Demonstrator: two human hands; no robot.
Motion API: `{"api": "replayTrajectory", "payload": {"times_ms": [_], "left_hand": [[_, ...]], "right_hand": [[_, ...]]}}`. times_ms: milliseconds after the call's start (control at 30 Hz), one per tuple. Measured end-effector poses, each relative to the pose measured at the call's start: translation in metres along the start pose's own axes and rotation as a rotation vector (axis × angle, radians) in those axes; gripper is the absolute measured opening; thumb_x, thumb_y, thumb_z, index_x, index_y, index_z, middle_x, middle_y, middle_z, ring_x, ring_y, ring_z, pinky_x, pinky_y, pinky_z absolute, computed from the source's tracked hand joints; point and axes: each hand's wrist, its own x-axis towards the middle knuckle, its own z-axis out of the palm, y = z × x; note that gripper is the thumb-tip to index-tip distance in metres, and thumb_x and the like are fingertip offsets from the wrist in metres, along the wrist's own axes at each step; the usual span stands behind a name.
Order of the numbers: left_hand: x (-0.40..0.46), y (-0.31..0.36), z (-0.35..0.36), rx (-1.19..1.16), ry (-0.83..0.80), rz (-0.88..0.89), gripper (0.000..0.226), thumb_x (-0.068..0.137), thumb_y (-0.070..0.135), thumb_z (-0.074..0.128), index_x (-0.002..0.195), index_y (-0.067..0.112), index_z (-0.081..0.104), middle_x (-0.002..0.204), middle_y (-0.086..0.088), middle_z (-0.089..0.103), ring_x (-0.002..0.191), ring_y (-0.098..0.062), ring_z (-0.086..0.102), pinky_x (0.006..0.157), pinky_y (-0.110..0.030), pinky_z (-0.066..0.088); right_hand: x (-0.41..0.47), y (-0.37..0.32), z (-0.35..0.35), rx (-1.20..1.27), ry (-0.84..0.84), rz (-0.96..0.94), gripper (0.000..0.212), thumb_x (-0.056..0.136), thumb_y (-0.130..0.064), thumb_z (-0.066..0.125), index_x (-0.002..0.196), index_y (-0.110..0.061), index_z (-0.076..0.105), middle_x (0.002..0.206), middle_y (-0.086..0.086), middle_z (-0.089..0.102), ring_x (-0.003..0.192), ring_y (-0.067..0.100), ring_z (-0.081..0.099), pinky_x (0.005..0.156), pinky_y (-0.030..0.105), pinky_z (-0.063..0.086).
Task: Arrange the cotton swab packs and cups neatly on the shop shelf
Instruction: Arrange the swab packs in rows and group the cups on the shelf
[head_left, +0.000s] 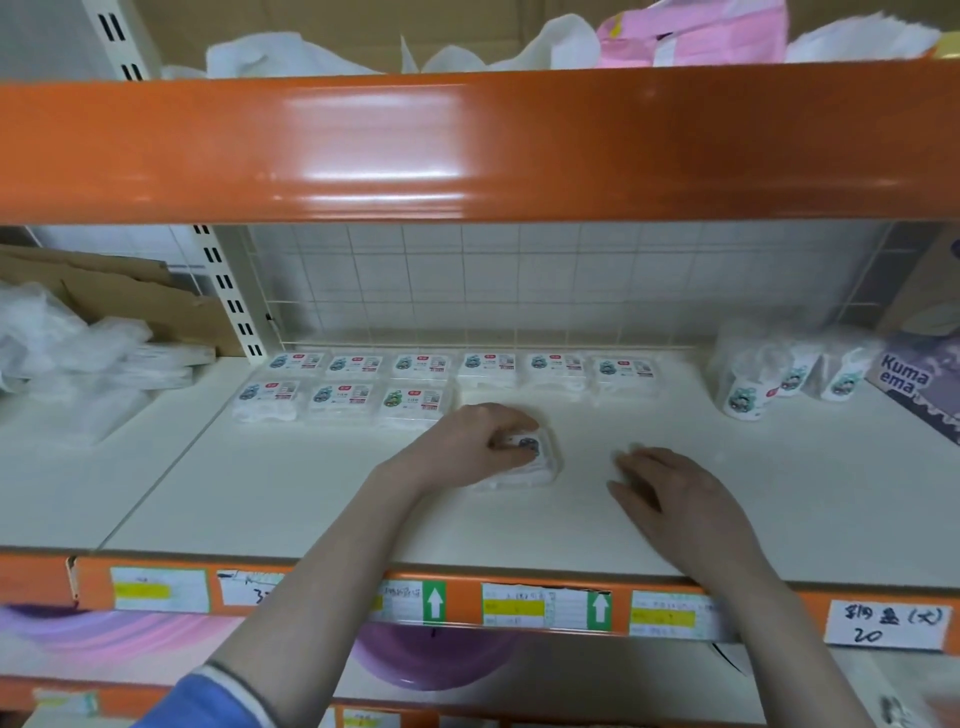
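Observation:
Several cotton swab packs (415, 402) lie flat on the white shelf (291, 483), six along the back and three in a second row at the left. My left hand (475, 444) grips another swab pack (524, 460) on the shelf, just in front and to the right of the second row. My right hand (670, 493) lies palm down on the bare shelf to the right of that pack, fingers spread and holding nothing. Wrapped cups (745, 395) with cartoon labels stand at the back right.
An orange beam (467, 145) of the upper shelf hangs overhead. Crumpled plastic bags (67, 343) and cardboard fill the left bay. A purple box (919, 384) stands at the far right. Price labels run along the orange front edge (519, 605). A purple basin (431, 657) sits below.

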Motion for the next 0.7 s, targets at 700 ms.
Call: {"api": "replayTrajectory", "payload": {"times_ms": [700], "left_hand": [[-0.103,-0.020,0.018,0.365,0.458,-0.330,0.046,0.078,0.043,0.047,0.097,0.007,0.069,0.093,-0.008,0.068,0.085,-0.028,0.065,0.076,-0.030,0.048]], "right_hand": [[0.039,-0.057,-0.008,0.207,-0.306,-0.183,0.051,0.090,-0.037,0.057,0.138,-0.030,0.041,0.148,-0.013,0.031,0.136,0.005,0.028,0.105,0.014,0.017]]}}
